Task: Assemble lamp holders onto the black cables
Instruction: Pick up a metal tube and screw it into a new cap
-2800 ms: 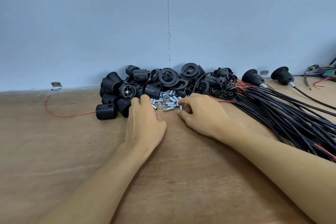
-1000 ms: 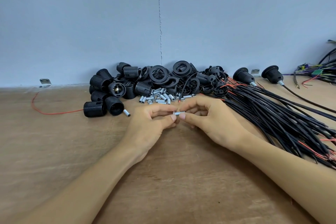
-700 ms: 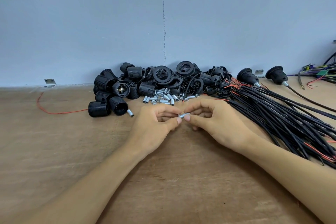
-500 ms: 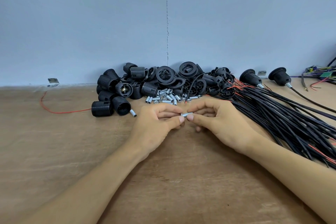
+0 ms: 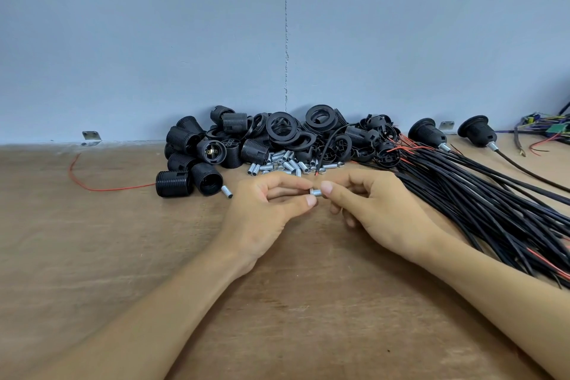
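A small silver threaded tube [image 5: 315, 192] is pinched between the fingertips of my left hand [image 5: 265, 210] and my right hand [image 5: 374, 207], just above the wooden table [image 5: 123, 256]. Behind the hands lies a heap of black lamp holder parts [image 5: 271, 142] with a scatter of silver tubes and nuts [image 5: 283, 163] in front of it. A thick bundle of black cables [image 5: 493, 203] with red wire ends fans out to the right. Two assembled lamp holders [image 5: 427, 134] on cables stand at the back right.
A loose silver tube [image 5: 227, 191] lies beside the nearest black holder body [image 5: 172, 183]. A red wire [image 5: 92, 185] curls at the left. Coloured wires [image 5: 546, 136] lie at the far right by the grey wall [image 5: 185, 40].
Both hands left the pile of silver parts and drew back toward me, coming together on one small tube. Over the last second they hold nearly still.
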